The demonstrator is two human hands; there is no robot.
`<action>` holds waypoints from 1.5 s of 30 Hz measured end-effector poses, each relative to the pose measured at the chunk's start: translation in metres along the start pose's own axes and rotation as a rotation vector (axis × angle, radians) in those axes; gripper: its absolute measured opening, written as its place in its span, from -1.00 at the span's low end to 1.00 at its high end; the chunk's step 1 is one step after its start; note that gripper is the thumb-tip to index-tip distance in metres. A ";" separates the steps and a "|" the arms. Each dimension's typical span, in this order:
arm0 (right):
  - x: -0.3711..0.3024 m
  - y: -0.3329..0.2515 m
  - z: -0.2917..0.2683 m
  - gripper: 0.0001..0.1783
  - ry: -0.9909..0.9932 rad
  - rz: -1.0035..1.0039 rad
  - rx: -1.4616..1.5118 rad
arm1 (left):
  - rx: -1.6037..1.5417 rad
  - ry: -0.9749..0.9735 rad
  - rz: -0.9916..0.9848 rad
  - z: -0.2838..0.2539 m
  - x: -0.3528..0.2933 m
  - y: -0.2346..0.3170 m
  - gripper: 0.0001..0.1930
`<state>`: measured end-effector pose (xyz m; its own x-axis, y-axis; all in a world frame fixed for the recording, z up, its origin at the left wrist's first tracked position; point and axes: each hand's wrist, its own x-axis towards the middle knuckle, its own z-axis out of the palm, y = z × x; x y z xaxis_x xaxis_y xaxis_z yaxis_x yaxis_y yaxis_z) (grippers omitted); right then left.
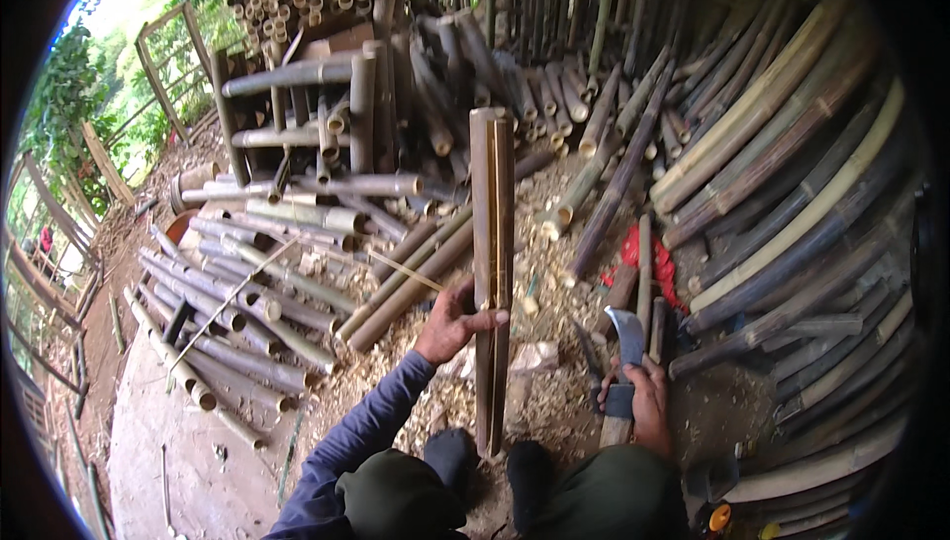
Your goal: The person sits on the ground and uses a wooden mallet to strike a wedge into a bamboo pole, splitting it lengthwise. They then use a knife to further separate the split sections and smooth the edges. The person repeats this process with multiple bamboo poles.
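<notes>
In front of me stands an upright brown bamboo pole (484, 243), split along its length with a pale gap down its face. My left hand (453, 324) grips it at mid-height, thumb across the front and fingers hidden behind. A thin pale bamboo strip (408, 271) reaches that hand; I cannot tell whether it is held. At the right, my right hand (648, 403) is closed around a billhook, whose grey curved blade (628, 334) points upward, away from the pole. The billhook's handle is mostly covered. Close by the fingers lies a dark flat band (619, 400) on a piece of wood.
My dark-clad feet (530, 476) flank the pole's base among wood shavings (421, 406). Cut bamboo lengths (233, 317) lie piled at left, beside a bamboo rack (361, 114). Long bamboo poles (792, 213) lean at right, near a red cloth (673, 283).
</notes>
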<state>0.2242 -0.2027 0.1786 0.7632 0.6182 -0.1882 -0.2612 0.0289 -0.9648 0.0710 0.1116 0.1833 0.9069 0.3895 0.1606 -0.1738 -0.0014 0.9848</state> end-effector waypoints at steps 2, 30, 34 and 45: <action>-0.002 -0.015 -0.003 -0.72 -0.068 -0.080 -0.077 | -0.047 0.027 0.125 0.009 -0.004 0.011 -0.24; -0.027 -0.204 0.088 -0.71 -0.465 -0.162 -0.026 | -0.080 0.020 0.276 0.052 0.057 0.170 -0.46; -0.019 -0.156 0.079 -0.73 -0.510 -0.031 -0.037 | -0.094 0.048 0.300 0.034 0.067 0.162 -0.51; 0.004 0.000 0.073 -0.71 -0.374 -0.195 -0.134 | -0.098 0.089 0.202 -0.006 0.074 0.161 -0.49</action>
<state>0.1843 -0.1429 0.1907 0.5180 0.8536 0.0548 -0.0360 0.0858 -0.9957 0.1073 0.1458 0.3532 0.8131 0.4704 0.3429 -0.3885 -0.0002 0.9215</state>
